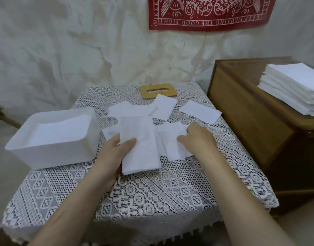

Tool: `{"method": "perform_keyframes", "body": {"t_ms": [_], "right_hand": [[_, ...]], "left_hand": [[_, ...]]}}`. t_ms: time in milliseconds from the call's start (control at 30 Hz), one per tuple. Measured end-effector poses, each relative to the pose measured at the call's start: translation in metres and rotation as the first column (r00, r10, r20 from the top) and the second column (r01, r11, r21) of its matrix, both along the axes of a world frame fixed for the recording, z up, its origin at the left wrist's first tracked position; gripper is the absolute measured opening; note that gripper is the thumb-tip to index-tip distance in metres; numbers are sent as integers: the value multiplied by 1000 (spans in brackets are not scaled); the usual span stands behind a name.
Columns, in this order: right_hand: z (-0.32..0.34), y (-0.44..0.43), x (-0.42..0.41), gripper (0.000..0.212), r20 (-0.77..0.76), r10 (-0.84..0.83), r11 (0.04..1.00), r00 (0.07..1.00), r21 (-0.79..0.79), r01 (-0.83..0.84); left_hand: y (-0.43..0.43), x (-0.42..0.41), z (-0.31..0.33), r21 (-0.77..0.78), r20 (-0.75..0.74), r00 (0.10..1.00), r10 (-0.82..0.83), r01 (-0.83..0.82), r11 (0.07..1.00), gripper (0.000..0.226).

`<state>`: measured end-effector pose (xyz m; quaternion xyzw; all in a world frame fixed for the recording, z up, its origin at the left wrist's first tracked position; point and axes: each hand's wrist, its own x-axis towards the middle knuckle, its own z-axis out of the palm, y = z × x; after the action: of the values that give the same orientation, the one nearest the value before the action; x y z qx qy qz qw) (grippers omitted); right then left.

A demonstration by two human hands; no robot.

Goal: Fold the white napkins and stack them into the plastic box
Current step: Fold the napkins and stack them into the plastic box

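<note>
A white plastic box point(78, 153) stands at the table's left, with folded white napkins point(58, 132) inside. My left hand point(115, 153) grips a folded napkin point(140, 148) by its left edge, thumb on top, at the table's middle. My right hand point(198, 137) pinches the top right of another folded napkin point(172, 144) lying just to the right. Several more loose napkins lie behind: one long point(129, 110), one square point(164, 106), one at the right point(200, 111).
A lace cloth point(152, 190) covers the small table. A wooden lid with a slot point(158, 90) lies at the back. A brown wooden cabinet point(250, 125) on the right carries a tall stack of unfolded napkins point(292, 89). A red banner point(209, 11) hangs on the wall.
</note>
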<state>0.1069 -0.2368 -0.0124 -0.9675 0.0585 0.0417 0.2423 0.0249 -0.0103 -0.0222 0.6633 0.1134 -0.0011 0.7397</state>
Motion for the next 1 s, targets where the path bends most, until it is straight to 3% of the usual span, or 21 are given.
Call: {"method": "perform_keyframes", "body": {"t_ms": [167,267,300,400,467,567,633,733,833,900,1000], "right_hand": [[1,-6,9,13,18,17,996,1000,82,-18],[6,-12,5,10,104,31,939,994,339,-64],[11,-14,2,9,126,15,871,992,486,-75],[27,-15,-12,6,137,-41,547,990,832,-92],[36,-12,-23,6,91,-5,383,996,920,-82],[41,-2,-37,6,36,114,294,993,953,-68],[38,9,-42,5,19,175,331,984,941,-77],[28,19,-43,8,29,174,565,984,816,-124],[26,23,-43,25,105,123,722,987,673,-161],[24,25,-41,19,120,113,733,986,660,-164],[24,27,-38,6,59,100,599,993,793,-108]], "left_hand": [[-2,2,0,-5,4,1000,-6,6,1000,24],[-3,1,2,-31,9,1000,9,-9,999,21],[-4,1,3,-42,9,1000,16,-16,999,20],[-6,-1,5,-85,8,999,34,-33,996,18],[-9,-2,5,-114,-3,999,41,-41,993,18],[-12,-3,6,-149,-22,999,30,-33,988,22],[-15,-4,7,-176,-27,1000,9,-13,984,25],[-18,-4,9,-214,-17,1000,-5,1,977,28],[-18,-4,9,-223,-14,1000,-5,1,975,29],[-17,-4,9,-211,-14,1000,-10,7,977,29],[-17,-3,7,-211,-8,1000,-11,10,977,31]]}}
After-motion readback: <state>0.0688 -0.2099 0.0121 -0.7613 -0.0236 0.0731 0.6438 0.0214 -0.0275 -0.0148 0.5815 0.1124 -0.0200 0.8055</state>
